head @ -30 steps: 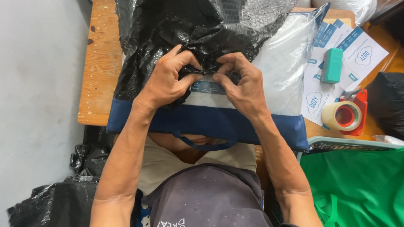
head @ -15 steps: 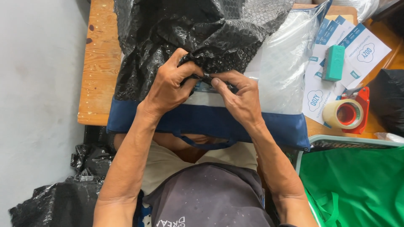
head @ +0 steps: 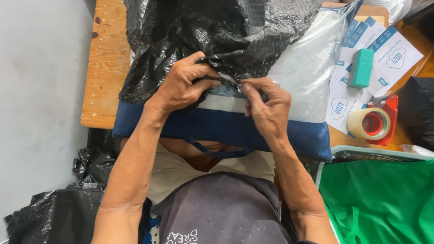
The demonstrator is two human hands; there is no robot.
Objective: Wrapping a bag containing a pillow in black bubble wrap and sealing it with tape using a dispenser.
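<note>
Both hands have drawn closer together over the half second, meeting at the lower edge of the black bubble-wrap bag (head: 217,40), which now sits a little further down over the clear pillow package (head: 312,77). The left hand (head: 181,88) has its grip closed on a bunched fold of the black plastic, thumb pressed against the fingers. The right hand (head: 266,110) pinches the same edge just beside it, fingertips tight together on a thin strip of the film. Beneath them the package shows a white face and a dark blue border (head: 226,129) with a carrying loop hanging off the near edge of the wooden table (head: 101,68). To the right lie printed paper cards (head: 389,54), a small teal block (head: 361,68) resting on them, and a tape dispenser (head: 375,122) with a red core. A green bag (head: 384,203) fills the lower right corner.
</note>
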